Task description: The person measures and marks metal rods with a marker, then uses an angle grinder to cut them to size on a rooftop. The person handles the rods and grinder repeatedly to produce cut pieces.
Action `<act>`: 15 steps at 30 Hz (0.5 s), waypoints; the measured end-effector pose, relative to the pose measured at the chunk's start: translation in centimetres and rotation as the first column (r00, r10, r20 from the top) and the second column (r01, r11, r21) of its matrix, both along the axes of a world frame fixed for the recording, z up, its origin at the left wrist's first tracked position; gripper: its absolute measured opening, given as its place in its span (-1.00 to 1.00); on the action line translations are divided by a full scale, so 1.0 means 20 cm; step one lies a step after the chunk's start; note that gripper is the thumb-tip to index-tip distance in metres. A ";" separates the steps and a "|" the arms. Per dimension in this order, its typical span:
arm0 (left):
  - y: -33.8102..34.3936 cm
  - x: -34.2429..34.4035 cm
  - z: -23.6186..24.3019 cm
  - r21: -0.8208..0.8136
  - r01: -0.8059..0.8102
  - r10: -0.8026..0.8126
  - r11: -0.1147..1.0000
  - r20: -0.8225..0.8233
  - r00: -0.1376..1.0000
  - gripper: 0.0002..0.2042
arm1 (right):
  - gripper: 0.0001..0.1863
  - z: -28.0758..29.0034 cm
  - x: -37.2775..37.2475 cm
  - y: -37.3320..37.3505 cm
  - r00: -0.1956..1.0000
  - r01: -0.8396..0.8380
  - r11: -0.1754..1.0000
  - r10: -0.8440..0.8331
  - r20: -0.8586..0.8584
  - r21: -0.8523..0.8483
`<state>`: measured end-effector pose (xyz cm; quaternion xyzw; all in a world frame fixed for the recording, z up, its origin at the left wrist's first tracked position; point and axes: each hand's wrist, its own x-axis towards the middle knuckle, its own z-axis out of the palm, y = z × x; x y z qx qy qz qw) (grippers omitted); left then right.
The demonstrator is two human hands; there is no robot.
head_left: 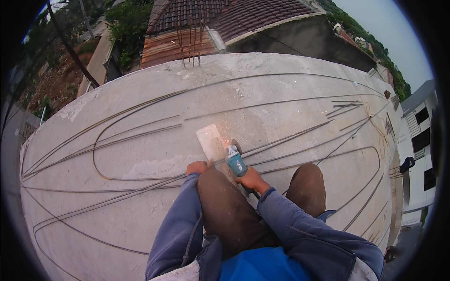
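My right hand [252,180] is wrapped round the teal body of an angle grinder [236,161]. Its disc [236,145] meets the steel rods just past my knee, and orange sparks fly up and away from the cut. To the left, my left hand [198,167] is closed on a steel rod [185,176], its thumb side toward the grinder. A pale rectangular slab [210,140] lies beneath the rods beside the disc. Where the disc touches the metal is partly hidden by the grinder's head.
Long bent steel rods [136,104] spread over the concrete roof slab [140,161]. Short cut rods [344,107] lie at the right, near a loose wire [375,126]. Upright rebar [190,44] stands at the far edge, with tiled roofs [262,16] beyond.
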<state>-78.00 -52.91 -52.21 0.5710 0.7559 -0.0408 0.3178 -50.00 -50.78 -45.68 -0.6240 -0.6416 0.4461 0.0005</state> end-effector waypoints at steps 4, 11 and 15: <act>0.01 0.01 -0.01 0.007 0.004 -0.004 1.000 -0.004 1.000 -0.19 | -0.25 -0.01 0.02 0.01 1.000 0.007 1.000 -0.007 0.023 -0.014; 0.00 0.01 0.00 0.034 -0.001 0.001 0.999 -0.002 1.000 -0.19 | -0.26 0.00 0.01 0.00 1.000 0.020 1.000 -0.020 0.011 -0.015; 0.01 0.03 0.01 0.017 -0.006 0.006 1.000 -0.003 1.000 -0.19 | -0.29 -0.01 0.02 0.00 1.000 0.007 1.000 -0.007 0.015 0.007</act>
